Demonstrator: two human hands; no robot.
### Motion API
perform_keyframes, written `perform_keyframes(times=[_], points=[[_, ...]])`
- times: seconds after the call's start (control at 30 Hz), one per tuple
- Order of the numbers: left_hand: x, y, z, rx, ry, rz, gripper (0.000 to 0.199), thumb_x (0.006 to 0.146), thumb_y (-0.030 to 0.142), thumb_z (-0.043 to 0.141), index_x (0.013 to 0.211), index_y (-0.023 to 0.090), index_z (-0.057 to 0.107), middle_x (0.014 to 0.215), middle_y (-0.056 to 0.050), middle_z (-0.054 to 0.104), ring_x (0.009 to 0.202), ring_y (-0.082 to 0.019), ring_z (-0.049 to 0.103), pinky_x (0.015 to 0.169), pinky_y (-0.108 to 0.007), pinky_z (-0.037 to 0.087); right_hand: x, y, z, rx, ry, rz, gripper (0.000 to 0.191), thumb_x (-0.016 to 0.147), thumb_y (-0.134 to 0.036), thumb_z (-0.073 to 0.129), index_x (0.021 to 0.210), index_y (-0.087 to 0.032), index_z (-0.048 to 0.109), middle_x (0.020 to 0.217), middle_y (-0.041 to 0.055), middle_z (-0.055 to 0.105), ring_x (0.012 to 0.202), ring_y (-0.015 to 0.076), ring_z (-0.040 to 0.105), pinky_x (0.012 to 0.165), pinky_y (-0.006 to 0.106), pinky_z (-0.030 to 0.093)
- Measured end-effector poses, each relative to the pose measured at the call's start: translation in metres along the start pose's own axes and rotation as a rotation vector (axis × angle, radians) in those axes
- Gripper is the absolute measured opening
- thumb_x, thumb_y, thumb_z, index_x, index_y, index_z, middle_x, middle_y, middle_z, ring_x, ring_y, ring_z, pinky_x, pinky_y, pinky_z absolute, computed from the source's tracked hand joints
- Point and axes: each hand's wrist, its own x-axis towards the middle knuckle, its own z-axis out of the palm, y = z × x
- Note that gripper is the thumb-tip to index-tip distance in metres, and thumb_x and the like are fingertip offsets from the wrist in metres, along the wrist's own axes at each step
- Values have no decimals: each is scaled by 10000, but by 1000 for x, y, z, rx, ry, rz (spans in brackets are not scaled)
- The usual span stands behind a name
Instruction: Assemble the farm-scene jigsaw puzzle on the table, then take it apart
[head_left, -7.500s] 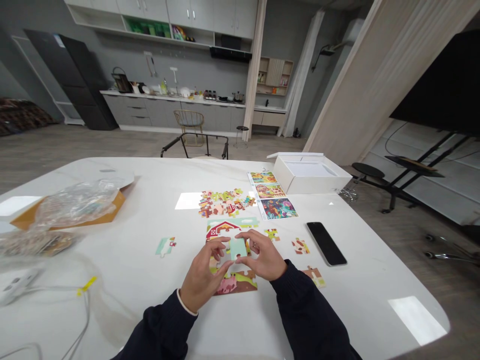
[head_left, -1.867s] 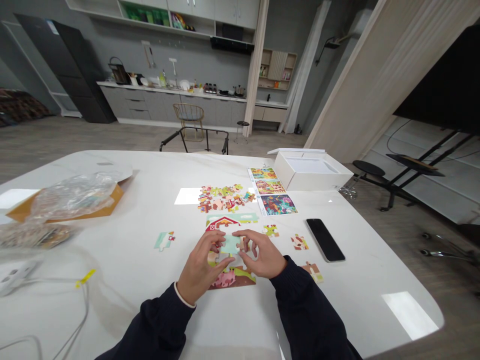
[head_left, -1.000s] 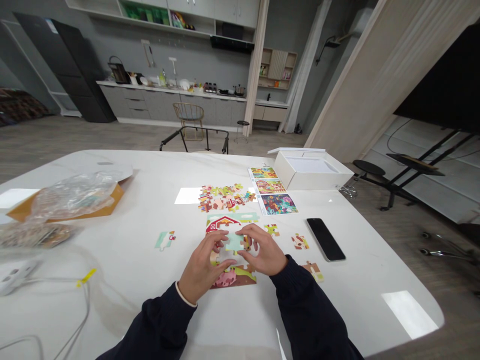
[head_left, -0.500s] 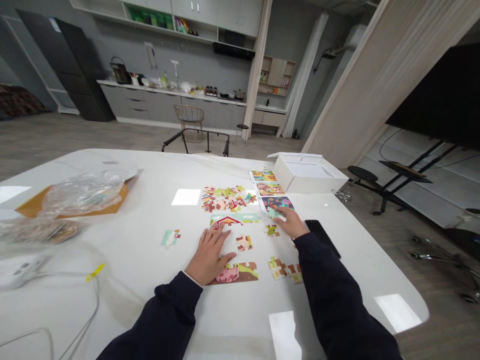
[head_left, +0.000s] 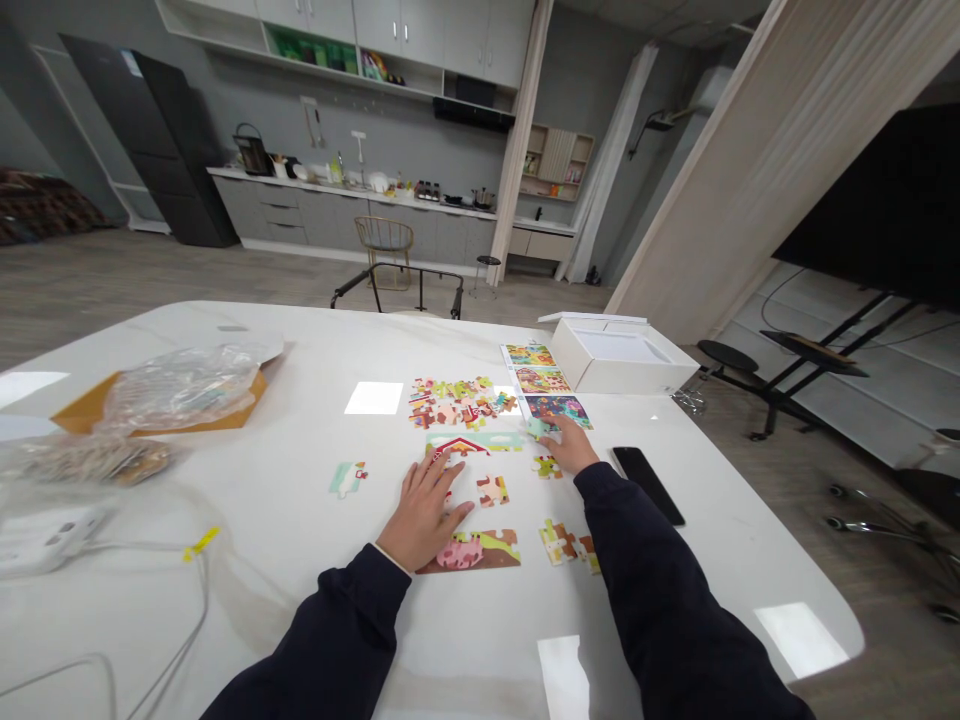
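My left hand (head_left: 424,512) lies palm down with spread fingers, partly covering the joined puzzle pieces around it. Beyond its fingertips is a joined puzzle strip (head_left: 495,441) with pale sky and a red roof. Near its thumb sits a joined puzzle section (head_left: 499,547) with a pink animal on brown ground. My right hand (head_left: 571,446) pinches a pale teal puzzle piece (head_left: 535,428) just right of the roof strip. Below that hand is a green puzzle piece (head_left: 546,467). A brown and cream puzzle piece (head_left: 493,490) rests between the two joined parts.
Loose puzzle pieces (head_left: 450,400) lie heaped farther back, beside a picture sheet (head_left: 540,380). More pieces are at left and lower right. A white box (head_left: 622,355) and black phone (head_left: 648,485) stand right; plastic packaging (head_left: 180,390), a power strip (head_left: 52,540) and cables are left.
My right hand has shifted a little to the left with the teal puzzle piece, closer to the roof strip. My left hand stays in place. The camera view has tilted slightly.
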Motion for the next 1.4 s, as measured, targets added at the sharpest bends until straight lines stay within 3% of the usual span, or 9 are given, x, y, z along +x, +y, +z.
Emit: perform_keyframes(times=[0.17,0.43,1.1,1.4], points=[[1,2,0,-17,43,12,508,982,408,582,1461,264,497,1604,-123,421,1532,-354,298,1204,-626,301,-2,3,-7,-16,-62,-60,426,765,-118,746,1187,-177,721,1257,141,680,1252,317,583,1142,525,399],[2,2,-1,-27,78,17,485,981,372,585,1444,258,501,1605,-111,421,1541,-344,276,1198,-602,329,3,1,-3,-29,-154,-113,444,738,-74,748,1171,-174,744,1238,138,681,1228,308,587,1122,502,422],[1,5,-2,-28,73,1,404,960,334,602,1355,259,567,1574,-104,449,1528,-350,293,1180,-596,351,1,-2,-2,-58,-154,-150,479,757,-93,714,1223,-200,729,1214,129,660,1182,322,600,1105,577,436],[2,5,-4,-30,69,0,386,951,318,597,1332,256,581,1567,-106,455,1521,-350,302,1175,-595,356,-1,-6,0,-71,-136,-167,511,754,-100,690,1252,-209,716,1267,126,652,1226,313,580,1137,532,417]])
